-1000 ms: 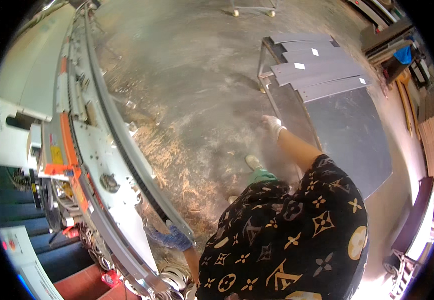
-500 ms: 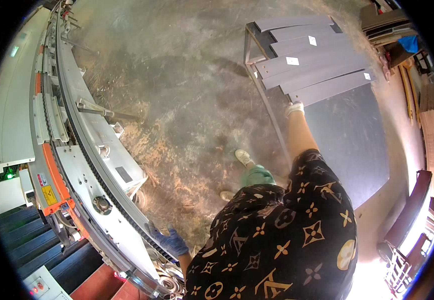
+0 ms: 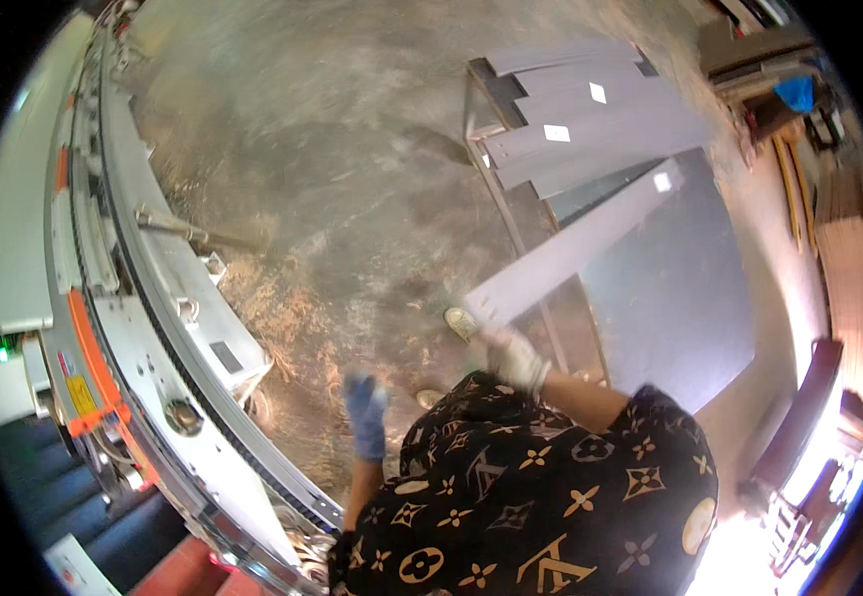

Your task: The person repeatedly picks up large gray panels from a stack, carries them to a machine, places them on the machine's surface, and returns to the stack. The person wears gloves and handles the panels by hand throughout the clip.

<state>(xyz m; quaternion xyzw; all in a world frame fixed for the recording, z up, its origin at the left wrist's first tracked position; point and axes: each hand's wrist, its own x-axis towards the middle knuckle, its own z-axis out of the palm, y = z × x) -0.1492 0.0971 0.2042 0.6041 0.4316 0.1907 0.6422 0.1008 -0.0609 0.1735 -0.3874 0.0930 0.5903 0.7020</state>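
White-gloved right hand (image 3: pixel 517 362) has its grip clamped on one long flat grey plank (image 3: pixel 572 241); blue-gloved left hand (image 3: pixel 367 415) looks empty, grip apart.

Carrying dark grey strips (image 3: pixel 630 124) on a dark tabletop (image 3: pixel 675 288), right side of the frame.
Lying side by side with staggered ends at upper right, showing white labels (image 3: pixel 556 133); slanting from right toward centre as one separate strip (image 3: pixel 570 241), crossing over the tabletop and jutting past its left edge, bearing another white label near the upper end; resting on a metal frame (image 3: pixel 503 204); left of centre, scattering brownish dust (image 3: pixel 282 308) over stained grey floor (image 3: pixel 352 199).
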